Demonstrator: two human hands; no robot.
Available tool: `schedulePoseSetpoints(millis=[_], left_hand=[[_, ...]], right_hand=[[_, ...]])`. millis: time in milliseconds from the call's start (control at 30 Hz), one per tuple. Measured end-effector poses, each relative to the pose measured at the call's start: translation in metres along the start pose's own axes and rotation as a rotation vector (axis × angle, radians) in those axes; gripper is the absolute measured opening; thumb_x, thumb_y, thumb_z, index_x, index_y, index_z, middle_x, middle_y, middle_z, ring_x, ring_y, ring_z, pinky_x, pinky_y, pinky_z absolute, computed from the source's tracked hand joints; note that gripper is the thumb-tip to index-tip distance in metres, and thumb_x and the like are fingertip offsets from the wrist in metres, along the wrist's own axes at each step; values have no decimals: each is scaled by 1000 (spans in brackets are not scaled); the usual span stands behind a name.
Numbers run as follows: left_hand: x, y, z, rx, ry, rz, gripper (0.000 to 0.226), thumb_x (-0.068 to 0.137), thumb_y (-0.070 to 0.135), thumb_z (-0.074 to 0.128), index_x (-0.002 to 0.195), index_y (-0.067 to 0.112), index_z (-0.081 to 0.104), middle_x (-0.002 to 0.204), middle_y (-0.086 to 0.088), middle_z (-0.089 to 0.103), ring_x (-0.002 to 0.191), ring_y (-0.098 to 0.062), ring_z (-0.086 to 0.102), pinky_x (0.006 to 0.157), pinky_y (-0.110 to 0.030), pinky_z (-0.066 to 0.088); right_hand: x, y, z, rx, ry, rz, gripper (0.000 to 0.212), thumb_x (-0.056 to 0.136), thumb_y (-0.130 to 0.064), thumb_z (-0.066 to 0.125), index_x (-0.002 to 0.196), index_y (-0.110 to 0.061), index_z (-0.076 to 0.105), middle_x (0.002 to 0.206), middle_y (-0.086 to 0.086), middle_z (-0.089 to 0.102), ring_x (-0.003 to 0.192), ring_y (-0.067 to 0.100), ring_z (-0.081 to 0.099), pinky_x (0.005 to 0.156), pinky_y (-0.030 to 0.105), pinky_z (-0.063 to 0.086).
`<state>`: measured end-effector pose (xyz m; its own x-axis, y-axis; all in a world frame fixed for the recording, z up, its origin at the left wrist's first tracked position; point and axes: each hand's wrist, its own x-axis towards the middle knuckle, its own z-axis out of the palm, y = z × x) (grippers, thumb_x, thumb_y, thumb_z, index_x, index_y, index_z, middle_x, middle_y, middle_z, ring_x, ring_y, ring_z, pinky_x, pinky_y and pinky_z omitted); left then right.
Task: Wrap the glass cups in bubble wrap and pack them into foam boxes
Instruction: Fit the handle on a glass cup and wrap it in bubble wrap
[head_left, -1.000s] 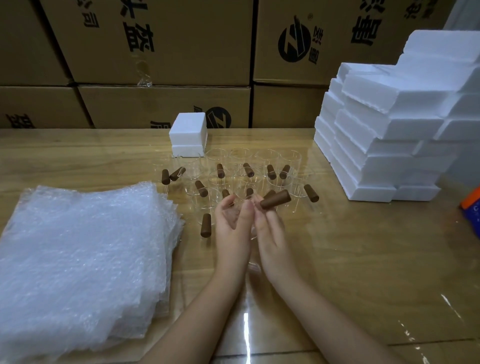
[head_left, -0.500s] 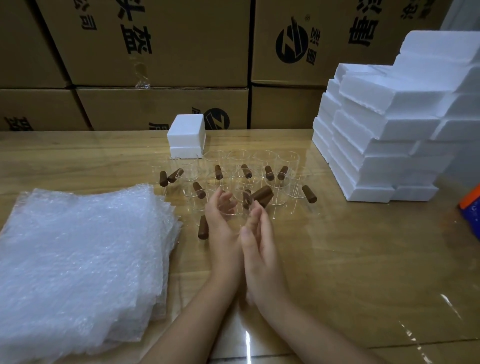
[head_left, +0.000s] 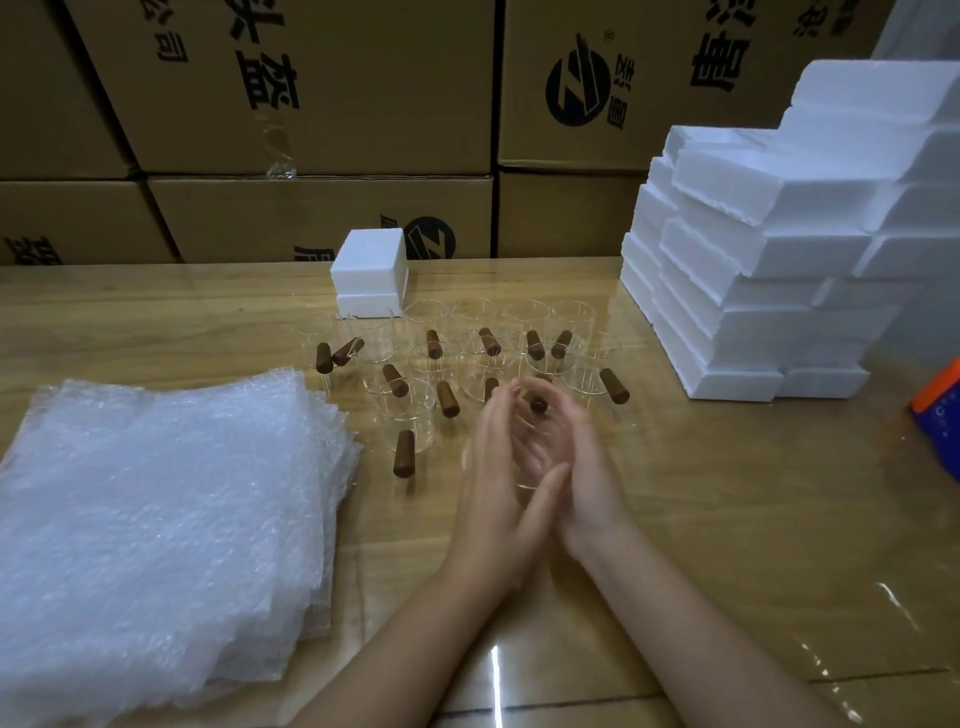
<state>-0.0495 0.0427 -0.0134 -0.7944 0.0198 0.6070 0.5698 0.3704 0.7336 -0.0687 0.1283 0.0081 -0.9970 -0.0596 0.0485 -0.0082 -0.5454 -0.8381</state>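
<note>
Leftmost, a thick stack of bubble wrap (head_left: 156, 519) sheets lies flat on the wooden table (head_left: 727, 519), with its right edge near the closest cups. Right of it, a cluster of clear glass cups (head_left: 470, 322) with brown wooden handles stands upright in loose rows at the middle of the table. The handles point various ways. One cup at the near left of the group has its handle pointing toward the person.

Just behind the cluster's left end sits a single white foam box (head_left: 370, 278), lid on. It stands by the wall of brown cartons (head_left: 322, 104) that runs along the back of the table.

In front of the cluster, both bare hands are raised together and grasp the held cup (head_left: 532, 457) between them. The left hand (head_left: 498, 493) wraps it from the left, with the thumb crossing under its base. The right hand (head_left: 582, 467) cups it from the right, with fingers curled over the top, and the fingertips are blurred. Its brown handle sticks out at the top, away from the person.

Further right, well apart from the hands, a tall stack of white foam boxes (head_left: 753, 291) stands at the table's right side. At the far right edge an orange and blue thing (head_left: 937, 415) is partly cut off, and I cannot tell what it is.
</note>
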Motion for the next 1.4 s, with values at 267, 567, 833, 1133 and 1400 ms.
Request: schedulePoseSetpoints(millis=[267,567,833,1133,1400], left_hand=[[-4,11,17,108,112,149,48,99,47,32,138,21,39,137,2,37,131,-17,35,112,-30,26],[6,0,5,-414,159,-321,43,82,59,38,117,39,50,127,3,49,118,-4,51,94,-21,44],[11,-2,-1,-509,262,-415,51,91,46,24,97,20,67,91,6,74,89,-7,68,70,-20,52],[-4,11,14,-306,4,-282,56,86,58,32,136,36,21,143,3,42,132,-3,39,112,-33,33],[-9,7,18,-141,28,-151,58,91,63,31,139,40,9,152,3,24,140,-14,30,112,-42,32]], right_hand=[[7,-10,-17,278,-65,230,41,85,-38,40,93,-12,70,112,21,64,104,32,62,90,36,50],[-1,9,0,-325,-8,-144,28,95,-34,41,103,-29,68,105,-3,71,101,17,66,81,33,55],[-12,24,7,-535,10,-262,29,89,-51,36,108,-44,58,109,-23,63,106,2,59,94,31,47],[-2,6,-2,-288,259,-218,46,101,-17,24,96,-13,70,93,2,74,93,16,69,80,31,54],[-3,11,3,-179,257,-226,49,104,-29,21,102,-4,64,92,8,72,91,20,69,85,36,52]])
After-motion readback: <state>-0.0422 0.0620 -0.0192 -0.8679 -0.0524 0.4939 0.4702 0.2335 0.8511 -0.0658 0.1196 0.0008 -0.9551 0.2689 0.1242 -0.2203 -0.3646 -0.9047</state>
